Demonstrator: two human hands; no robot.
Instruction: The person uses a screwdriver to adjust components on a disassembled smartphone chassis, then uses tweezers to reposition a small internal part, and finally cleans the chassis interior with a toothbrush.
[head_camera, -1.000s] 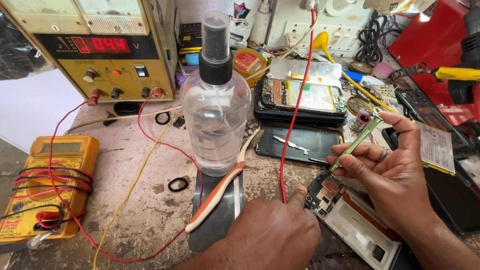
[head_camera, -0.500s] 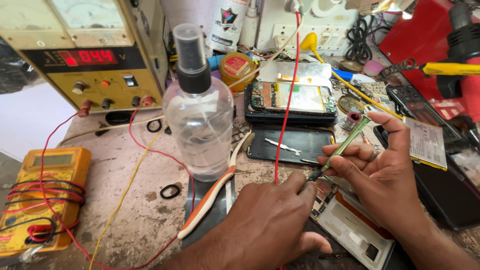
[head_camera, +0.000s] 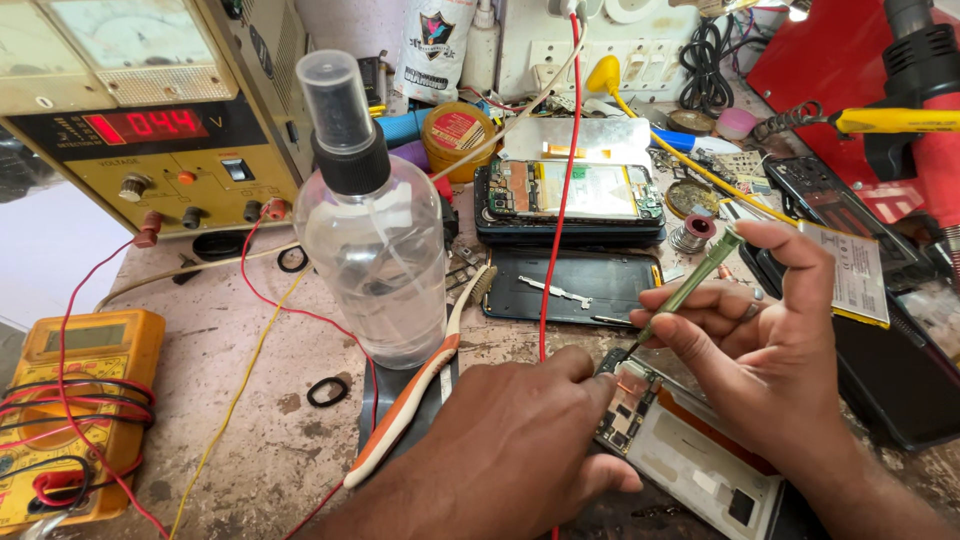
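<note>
My right hand (head_camera: 770, 350) grips a thin green screwdriver (head_camera: 692, 281), its tip down on the circuit board of an opened phone (head_camera: 690, 450) at the lower right. My left hand (head_camera: 510, 450) rests palm down beside that phone, fingertips pressing its top edge by the board (head_camera: 625, 400). An orange-and-white toothbrush (head_camera: 420, 385) lies just left of my left hand, under a clear spray bottle (head_camera: 370, 225).
A bench power supply (head_camera: 140, 120) with a red display stands at the back left, a yellow multimeter (head_camera: 75, 400) with red leads at the front left. Other opened phones (head_camera: 570, 195) and a dark back cover (head_camera: 570, 285) lie behind. A red wire (head_camera: 560, 210) hangs across the middle.
The view has dropped and closed in on the bench. My left hand has slid right onto the opened phone's edge; my right hand keeps the screwdriver on the board.
</note>
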